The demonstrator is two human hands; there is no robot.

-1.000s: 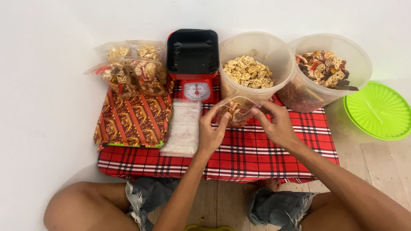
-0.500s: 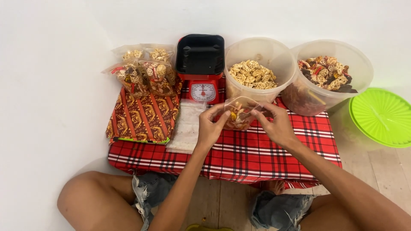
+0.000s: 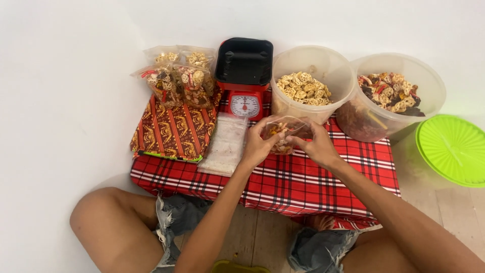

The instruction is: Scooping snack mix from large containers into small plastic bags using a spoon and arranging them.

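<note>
While both pinch the mouth of the small clear snack bag (image 3: 284, 135), just in front of the red kitchen scale (image 3: 244, 103), the left hand (image 3: 257, 146) and right hand (image 3: 316, 146) grip opposite edges, apparently keeping its contents from spilling

Between the earlier views and now, the two hands draw closer together on the small clear bag of snacks (image 3: 284, 135). The left hand (image 3: 257, 146) shifts inward, so its fingers (image 3: 262, 129) now wrap the bag's left edge rather than pinching its top corner. The right hand (image 3: 316, 145) moves in likewise, its fingertips (image 3: 298, 140) closing toward the left hand. The bag sits lower between the hands, and its mouth appears narrower than before, gathered between the fingertips.
</note>
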